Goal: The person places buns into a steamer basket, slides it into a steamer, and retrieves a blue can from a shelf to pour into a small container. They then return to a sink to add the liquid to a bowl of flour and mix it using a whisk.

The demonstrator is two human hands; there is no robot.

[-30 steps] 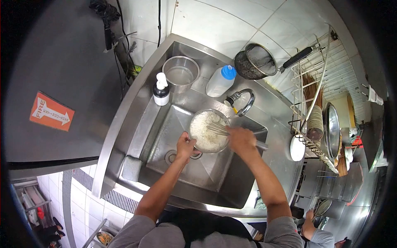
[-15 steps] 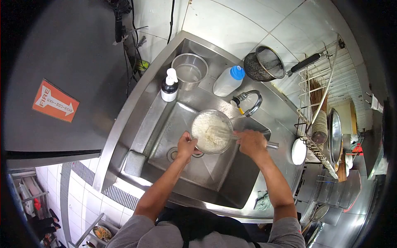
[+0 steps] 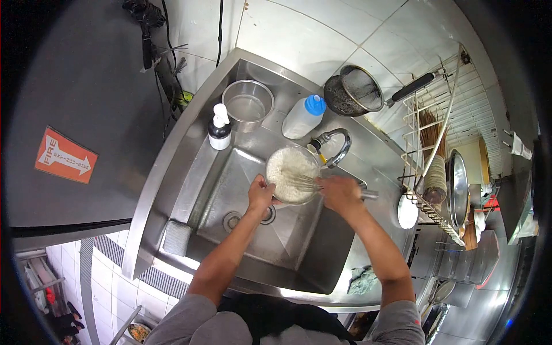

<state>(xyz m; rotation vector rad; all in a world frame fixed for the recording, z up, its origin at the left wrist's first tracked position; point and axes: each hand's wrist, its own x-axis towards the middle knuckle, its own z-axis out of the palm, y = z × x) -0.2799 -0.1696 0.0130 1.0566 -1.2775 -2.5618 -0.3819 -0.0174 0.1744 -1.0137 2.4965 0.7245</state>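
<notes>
A round bowl (image 3: 280,194) with a pale, whitish mixture (image 3: 282,164) in it is held over the steel sink (image 3: 247,190). My left hand (image 3: 262,192) grips the bowl's left rim, thumb on the near side and fingers partly hidden beneath. Closed round the handle of a wire whisk (image 3: 307,183) is my right hand (image 3: 342,194); the whisk's wires dip into the mixture and look blurred. The faucet (image 3: 340,150) curves just beyond the bowl's right side.
Behind the sink stand a pump bottle (image 3: 219,129), a steel pot (image 3: 248,118), a blue-capped bottle (image 3: 303,119) and a dark strainer (image 3: 345,95). A wire rack (image 3: 428,155) flanks the right side. A grey sponge-like pad (image 3: 177,237) and a greenish cloth (image 3: 362,280) lie on the edges.
The view has shifted slightly, so the surroundings appear further left. The bowl has risen a little towards the faucet, and the whisk has changed its angle in the mixture.
</notes>
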